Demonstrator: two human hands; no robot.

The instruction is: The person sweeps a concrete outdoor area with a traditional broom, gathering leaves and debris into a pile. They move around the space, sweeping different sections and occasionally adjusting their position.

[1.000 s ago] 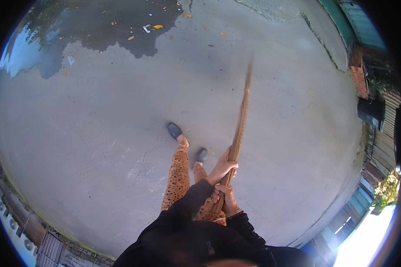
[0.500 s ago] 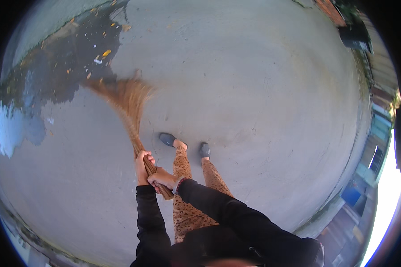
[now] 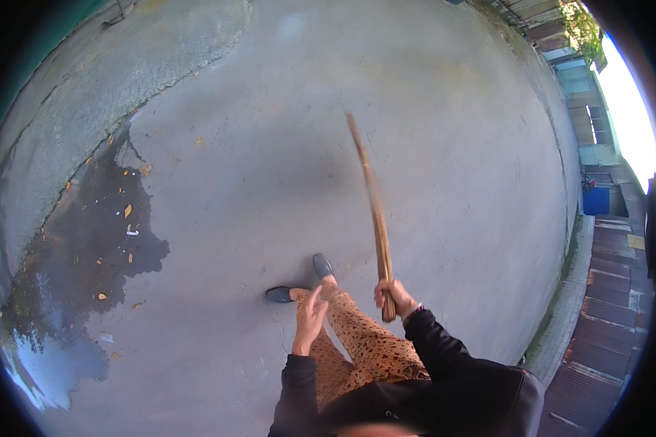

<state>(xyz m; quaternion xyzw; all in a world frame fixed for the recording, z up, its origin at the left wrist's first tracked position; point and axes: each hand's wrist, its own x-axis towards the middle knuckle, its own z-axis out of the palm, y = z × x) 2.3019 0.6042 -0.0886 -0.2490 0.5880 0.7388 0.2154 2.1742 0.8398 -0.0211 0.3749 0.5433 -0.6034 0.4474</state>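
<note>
A long brown broom (image 3: 379, 218) of bundled stalks points away from me, its fan seen nearly edge-on and blurred toward the far tip. My right hand (image 3: 397, 296) is wrapped round it close to its near end, to the right of my legs. Away from the broom, my left hand (image 3: 311, 318) is in front of my leg, partly spread and holding nothing. Both arms wear black sleeves.
A dark wet patch (image 3: 87, 233) with scattered yellow leaves (image 3: 128, 211) and a small white scrap (image 3: 132, 233) lies on the grey concrete at left. My grey shoes (image 3: 322, 265) stand at the middle. A wall, a blue panel (image 3: 596, 201) and rusty sheets (image 3: 608, 291) line the right.
My left hand has let go of the broom. My right hand has carried it to the right and turned its fan edge-on. My view has turned, with the wet patch now lower at left.
</note>
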